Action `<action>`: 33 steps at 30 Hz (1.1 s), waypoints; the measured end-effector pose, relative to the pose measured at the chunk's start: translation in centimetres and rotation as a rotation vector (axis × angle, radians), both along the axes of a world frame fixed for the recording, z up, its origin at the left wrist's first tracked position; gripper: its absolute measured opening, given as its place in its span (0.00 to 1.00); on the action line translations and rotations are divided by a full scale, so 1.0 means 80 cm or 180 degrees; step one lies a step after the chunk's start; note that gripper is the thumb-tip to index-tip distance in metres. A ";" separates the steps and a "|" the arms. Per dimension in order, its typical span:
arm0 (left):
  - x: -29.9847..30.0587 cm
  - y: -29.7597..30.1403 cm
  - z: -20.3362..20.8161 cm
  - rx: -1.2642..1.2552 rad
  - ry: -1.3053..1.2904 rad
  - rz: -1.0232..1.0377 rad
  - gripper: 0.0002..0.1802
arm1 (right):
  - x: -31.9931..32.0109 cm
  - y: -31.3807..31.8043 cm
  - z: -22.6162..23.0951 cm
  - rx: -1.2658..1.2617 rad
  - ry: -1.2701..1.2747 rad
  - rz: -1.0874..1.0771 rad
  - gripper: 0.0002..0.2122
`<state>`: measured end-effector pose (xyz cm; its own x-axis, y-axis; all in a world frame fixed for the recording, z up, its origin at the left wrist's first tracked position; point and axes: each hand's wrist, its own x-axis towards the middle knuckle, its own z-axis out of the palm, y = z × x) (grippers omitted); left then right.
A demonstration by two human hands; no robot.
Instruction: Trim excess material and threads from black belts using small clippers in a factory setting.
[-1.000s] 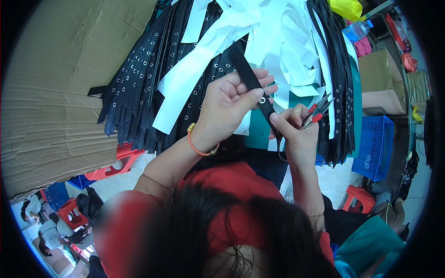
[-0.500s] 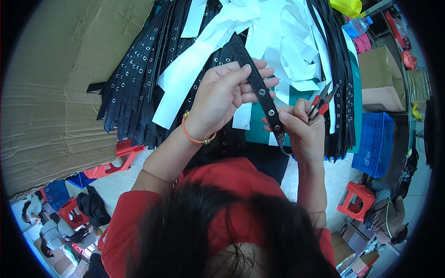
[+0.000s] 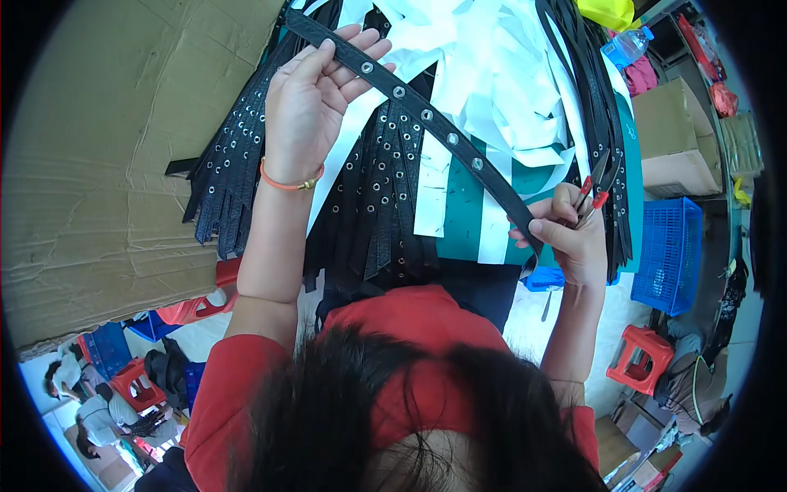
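Observation:
A black leather belt strap (image 3: 440, 127) with a row of metal eyelets is stretched slantwise between my hands. My left hand (image 3: 307, 107) pinches its upper left end between thumb and fingers, with the other fingers spread under it. Lower down, my right hand (image 3: 578, 238) grips the strap near its other part, which curls below the fingers. A pair of red-handled thread snips (image 3: 600, 199) is also tucked in my right hand, blades pointing up and away from the strap. Beneath lie white paper strips (image 3: 516, 90) and a green mat (image 3: 466, 238).
Bundles of black eyelet straps (image 3: 234, 176) hang at the left, with more straps (image 3: 381, 164) in the middle. Large cardboard (image 3: 106, 164) rises at far left. A blue crate (image 3: 666, 258), a carton (image 3: 676, 123) and a bottle (image 3: 627, 47) stand right. Other people sit beyond.
My hands have moved apart, the left up and leftward, the right a little rightward and down. A much longer stretch of strap now shows between them. The snips stay in my right hand.

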<state>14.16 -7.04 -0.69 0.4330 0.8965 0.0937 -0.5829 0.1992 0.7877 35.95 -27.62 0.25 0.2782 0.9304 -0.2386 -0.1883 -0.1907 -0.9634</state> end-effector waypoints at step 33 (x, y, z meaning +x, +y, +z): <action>0.129 0.069 0.008 0.2090 0.1621 -0.0393 0.07 | 0.042 0.036 -0.003 0.0314 0.0617 -0.0163 0.16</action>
<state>24.47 -1.50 -0.04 0.6550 0.6716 0.3464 -0.1287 -0.3525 0.9269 39.34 -24.73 -0.03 0.2834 0.9378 -0.2008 -0.3787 -0.0829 -0.9218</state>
